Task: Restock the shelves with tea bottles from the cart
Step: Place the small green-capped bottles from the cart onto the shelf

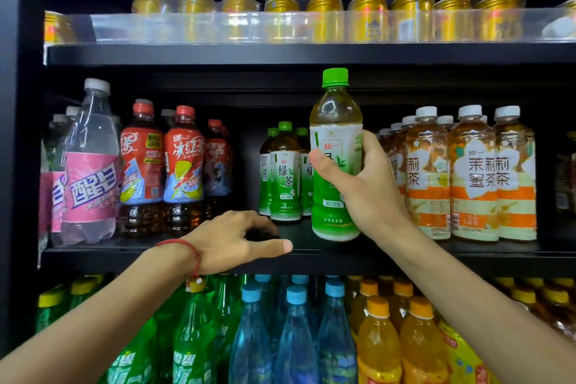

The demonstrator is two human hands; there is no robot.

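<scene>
At the middle shelf (pixel 467 254), front edge: green tea bottle (pixel 335 140) held upright, long axis vertical, green cap uppermost, label towards the viewer. Its base sits low at the shelf front (contact with the board cannot be told), just right of the standing green tea row (pixel 285 178). Right hand (pixel 367 193) grips the bottle at mid-label, thumb across the front, fingers (pixel 369 146) wrapped round the far side, forearm rising from lower right. Left hand (pixel 237 240) rests at the shelf lip, its fingers loosely curled, holding nothing, thumb stretched along the edge. Jasmine tea bottles (pixel 473 178) stand just beside, rightward.
</scene>
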